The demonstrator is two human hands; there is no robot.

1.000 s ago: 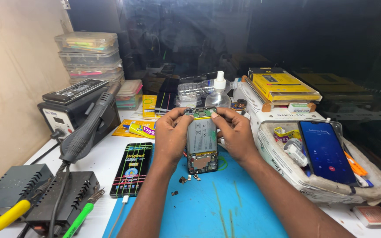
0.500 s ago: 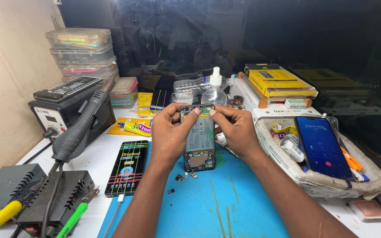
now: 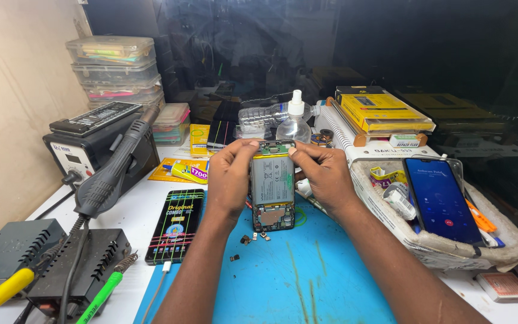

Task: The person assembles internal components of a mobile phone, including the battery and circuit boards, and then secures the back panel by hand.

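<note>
- Opened phone (image 3: 272, 186), head view: stands upright on blue mat (image 3: 307, 282), back cover off, battery showing.
- Left hand (image 3: 230, 177) & right hand (image 3: 325, 174) both pinch its top edge.
- Risk: a slip could tip it onto loose small parts (image 3: 253, 238) beside it, scattering them.

Head camera looks down, close over the blue mat (image 3: 283, 282)

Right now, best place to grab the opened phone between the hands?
Probably the long side edges of the opened phone, mid-body beside the battery. It stands tilted with its lower end on the blue mat; the left hand and right hand pinch the top corners. Come from left and right, keeping the grip off the exposed boards.
</note>
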